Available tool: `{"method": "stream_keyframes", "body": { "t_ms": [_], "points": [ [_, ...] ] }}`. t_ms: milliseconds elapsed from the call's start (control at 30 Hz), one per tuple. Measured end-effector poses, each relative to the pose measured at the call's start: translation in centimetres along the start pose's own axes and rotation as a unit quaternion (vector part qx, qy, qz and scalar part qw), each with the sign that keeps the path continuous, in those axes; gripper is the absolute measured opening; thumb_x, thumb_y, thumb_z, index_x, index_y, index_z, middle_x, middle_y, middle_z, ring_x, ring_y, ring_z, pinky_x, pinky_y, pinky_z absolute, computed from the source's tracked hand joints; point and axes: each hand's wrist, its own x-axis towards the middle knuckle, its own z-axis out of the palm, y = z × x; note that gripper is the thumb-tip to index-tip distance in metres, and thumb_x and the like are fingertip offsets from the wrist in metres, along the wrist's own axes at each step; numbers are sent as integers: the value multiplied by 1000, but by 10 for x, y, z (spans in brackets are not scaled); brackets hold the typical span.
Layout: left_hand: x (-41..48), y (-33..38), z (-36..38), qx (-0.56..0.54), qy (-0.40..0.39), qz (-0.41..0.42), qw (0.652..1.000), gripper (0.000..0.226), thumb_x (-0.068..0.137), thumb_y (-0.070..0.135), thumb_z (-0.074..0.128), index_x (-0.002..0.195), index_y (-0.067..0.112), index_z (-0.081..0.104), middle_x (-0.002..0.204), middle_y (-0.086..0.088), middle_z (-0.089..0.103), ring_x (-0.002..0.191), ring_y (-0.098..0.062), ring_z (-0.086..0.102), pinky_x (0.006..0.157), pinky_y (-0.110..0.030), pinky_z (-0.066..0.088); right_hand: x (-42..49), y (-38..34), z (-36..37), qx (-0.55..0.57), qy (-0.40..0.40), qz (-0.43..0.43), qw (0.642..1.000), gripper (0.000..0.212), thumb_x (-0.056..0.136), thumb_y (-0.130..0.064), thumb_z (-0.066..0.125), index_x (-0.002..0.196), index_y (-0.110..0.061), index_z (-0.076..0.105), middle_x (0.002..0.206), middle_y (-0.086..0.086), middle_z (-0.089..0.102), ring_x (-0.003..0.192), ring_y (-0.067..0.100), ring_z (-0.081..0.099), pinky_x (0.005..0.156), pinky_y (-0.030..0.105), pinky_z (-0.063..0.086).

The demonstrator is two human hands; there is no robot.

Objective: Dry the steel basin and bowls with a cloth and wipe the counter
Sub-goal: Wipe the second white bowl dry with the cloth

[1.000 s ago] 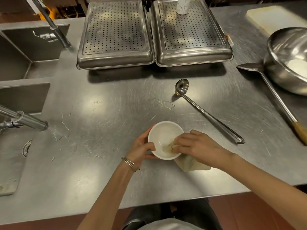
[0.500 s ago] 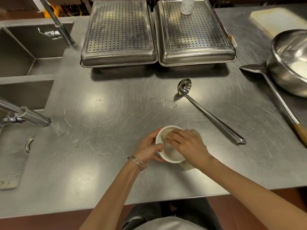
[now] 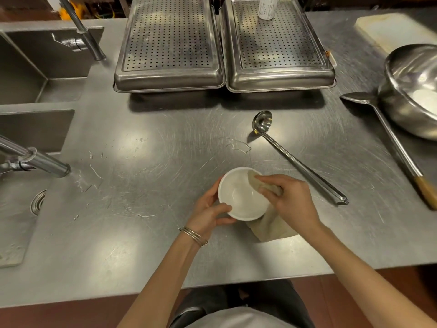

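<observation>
**Drying the white bowl: work the cloth round the inner wall**

Head view. The bowl (image 3: 242,194) sits low of centre on the bench (image 3: 146,176), mouth up and tipped a little toward the person. The left hand (image 3: 208,213) cups its rim from 8 o'clock, thumb hooked over the near edge and fingers curled round the outer wall, closed on the bowl. The right hand (image 3: 289,200) comes in from 3 o'clock, fingers pressed together and pinching a fold of the cloth (image 3: 269,227) against the inner wall at about 2 o'clock; the rest of the cloth hangs under the wrist and trails onto the bench at 5 o'clock of the bowl.

To do this step well, I would keep the left hand steady as the anchor and turn the bowl in small steps, letting the cloth stay pressed flat to the wall instead of bunched at the fingertips. The floor of the bowl looks untouched by the cloth now, so a sweep through the bottom should follow the rim pass. The trailing cloth lies on the bench and may pick up damp there.

Elsewhere, a ladle (image 3: 295,159) lies at 1 o'clock of the bowl, well apart. The basin (image 3: 411,91) stands at the far right at 2 o'clock. Water streaks (image 3: 94,176) mark the bench at 9 o'clock, beside the sink (image 3: 21,209); those remain for the wipe.
</observation>
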Motion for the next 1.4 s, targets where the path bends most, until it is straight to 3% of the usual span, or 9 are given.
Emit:
{"method": "stream_keyframes", "body": {
  "t_ms": [167, 333, 467, 700, 900, 1000, 1133, 1267, 1400],
  "points": [
    [-5, 4, -4, -8, -37, 18, 999, 75, 72, -8, 64, 136, 27, 44, 130, 2, 53, 112, -17, 58, 70, -39, 58, 0, -20, 33, -46, 35, -19, 998, 34, 76, 3, 69, 105, -15, 71, 108, 1, 70, 97, 9, 63, 86, 1, 33],
    [-1, 16, -8, 94, -68, 39, 993, 78, 80, -13, 59, 136, 36, 38, 129, 11, 53, 101, -10, 61, 78, -41, 55, -4, -23, 29, 42, -109, -21, 993, 39, 78, 9, 63, 109, -15, 69, 113, -9, 63, 104, -18, 42, 85, -7, 27],
    [2, 19, -14, 108, -88, 27, 990, 79, 77, -12, 63, 135, 35, 39, 131, 10, 52, 101, -13, 62, 74, -38, 58, 3, -18, 21, 84, -260, 17, 962, 34, 82, -3, 67, 111, -20, 68, 107, -18, 59, 105, -13, 46, 87, -4, 28],
    [6, 4, -20, 33, -78, -35, 996, 71, 74, -15, 61, 131, 26, 48, 128, 5, 53, 106, -13, 59, 67, -39, 58, 22, -6, -3, -235, -442, -81, 862, 39, 81, -8, 61, 102, -39, 69, 112, -11, 65, 102, 18, 58, 82, 28, 46],
    [6, 2, -13, 65, -66, -81, 992, 68, 78, -14, 52, 131, 27, 49, 115, 2, 59, 101, -16, 60, 69, -43, 58, 23, 4, 10, -262, -144, -347, 889, 30, 71, -3, 64, 94, -21, 72, 96, -7, 71, 87, 19, 66, 70, 27, 42],
    [5, 6, -7, 81, -44, -84, 992, 63, 80, -16, 47, 128, 24, 50, 108, 1, 59, 92, -13, 60, 66, -40, 59, 11, 22, 25, -304, -108, -397, 860, 22, 79, -9, 56, 90, -17, 73, 95, -6, 71, 92, 18, 65, 72, 28, 37],
    [12, 7, -5, 42, 46, -61, 996, 65, 79, -20, 44, 130, 19, 49, 115, -2, 55, 93, -17, 56, 53, -34, 58, -13, 38, 42, -372, -209, -297, 854, 16, 60, -19, 75, 75, -22, 68, 84, -6, 66, 85, 17, 62, 73, 32, 38],
    [18, -3, 0, 34, 81, -62, 994, 64, 79, -20, 42, 131, 17, 49, 117, -2, 55, 106, -24, 53, 50, -28, 56, -13, 40, 21, -129, -289, -114, 942, 32, 73, 4, 65, 95, -17, 72, 101, 1, 66, 97, 17, 56, 87, 23, 40],
    [26, -19, 2, 33, 73, -72, 994, 66, 78, -19, 42, 130, 22, 50, 127, -7, 53, 114, -31, 52, 57, -34, 59, -17, 46, -8, 103, -144, 36, 984, 45, 79, 16, 57, 96, -25, 70, 102, -6, 67, 99, -2, 58, 88, 8, 40]
  ]
}}
